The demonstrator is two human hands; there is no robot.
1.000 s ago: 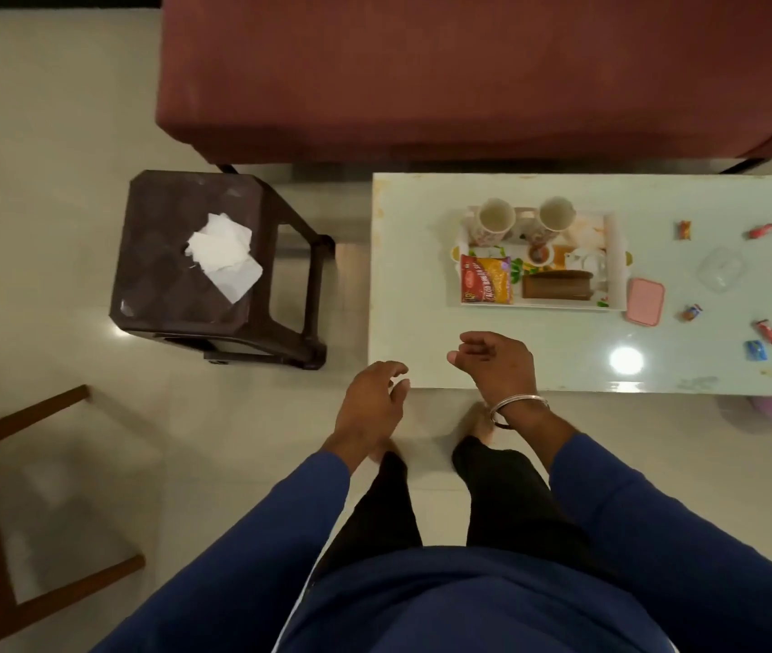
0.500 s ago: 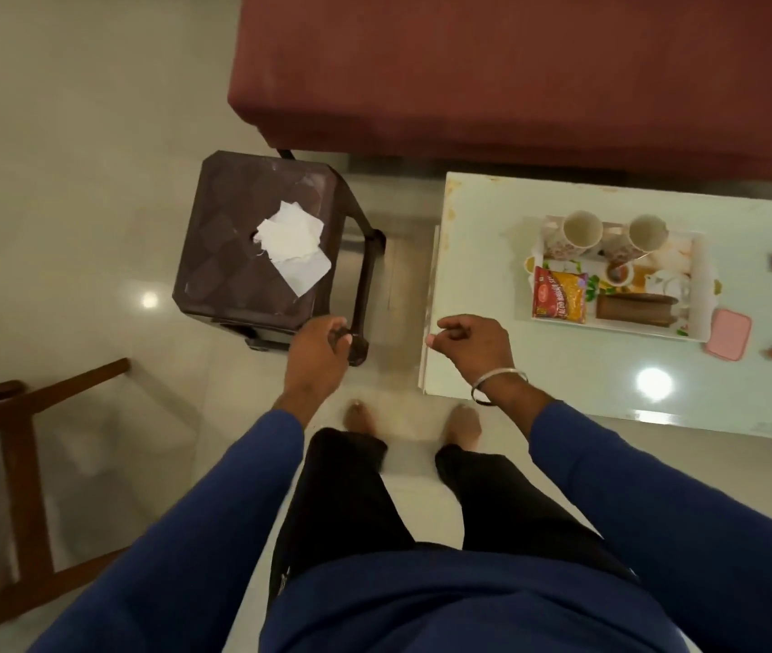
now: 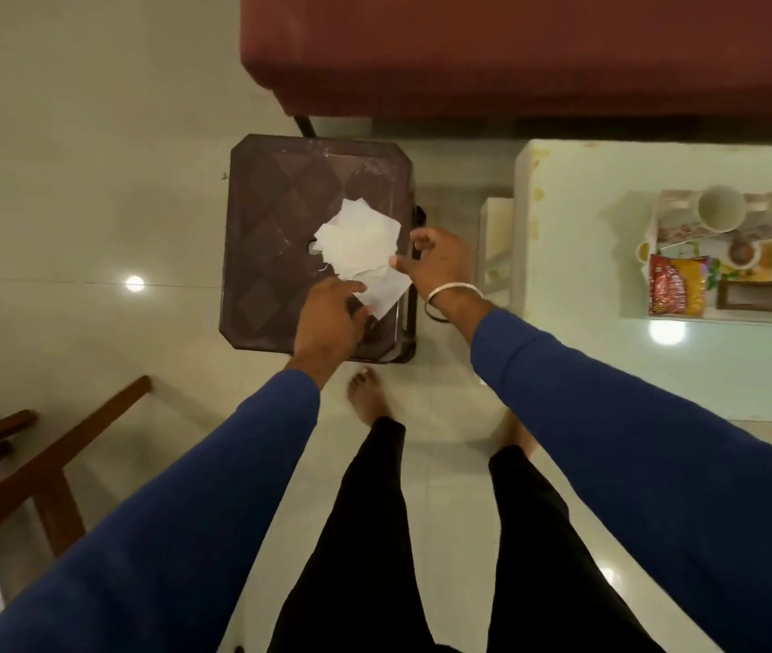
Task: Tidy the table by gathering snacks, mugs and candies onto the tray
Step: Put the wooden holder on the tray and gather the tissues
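Left hand [image 3: 329, 318] rests, fingers extended, on white tissues [image 3: 359, 247] atop brown stool [image 3: 280, 238]; right hand [image 3: 438, 261] just beside, loosely curled, holding nothing.

One head-worn camera looks steeply down, close over a brown stool [image 3: 299, 256], with the counter [image 3: 577, 256] at right.

stool [image 3: 280, 238]: dark glossy plastic | tissues [image 3: 358, 242] on the stool: matt white paper | floor [image 3: 68, 181]: glossy tile | sofa [image 3: 515, 49] behind the stool: matt red cloth
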